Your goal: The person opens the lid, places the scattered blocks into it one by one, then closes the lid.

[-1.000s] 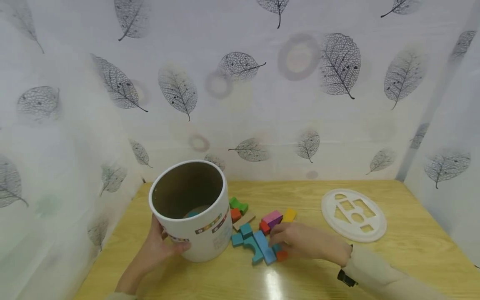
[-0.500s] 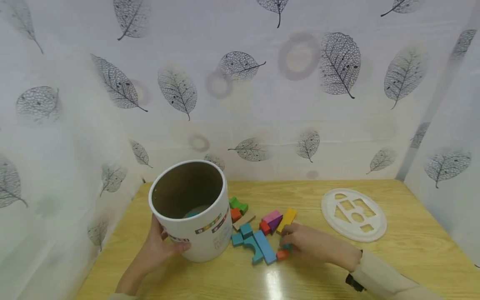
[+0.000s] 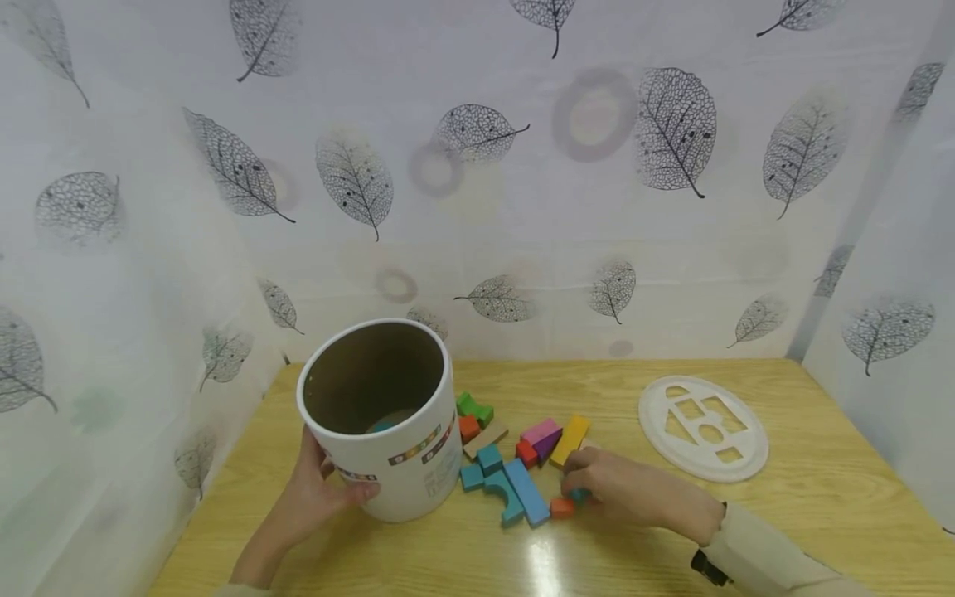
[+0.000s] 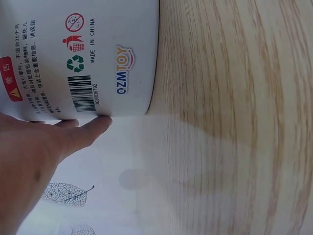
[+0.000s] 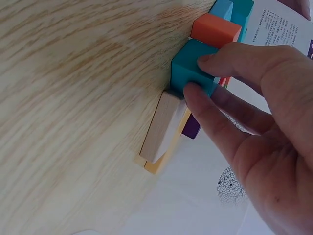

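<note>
Right hand [image 5: 254, 122] pinches small teal wooden cube [image 5: 193, 71] beside the tall white cardboard tub [image 3: 380, 419], which the left hand [image 3: 317, 493] grips; shallow fingertip pinch could slip, knocking the touching orange block [image 5: 215, 30].

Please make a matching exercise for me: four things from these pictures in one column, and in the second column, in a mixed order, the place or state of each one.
Things
1. white tub
2. teal cube
3. white lid with cut-out shapes
4. long blue block

Places or states
A. lies flat on the table, far to the right, untouched
B. pinched by the right hand
C. held by the left hand
D. lies among the loose blocks beside the tub

Pairs: 1-C, 2-B, 3-A, 4-D
</note>
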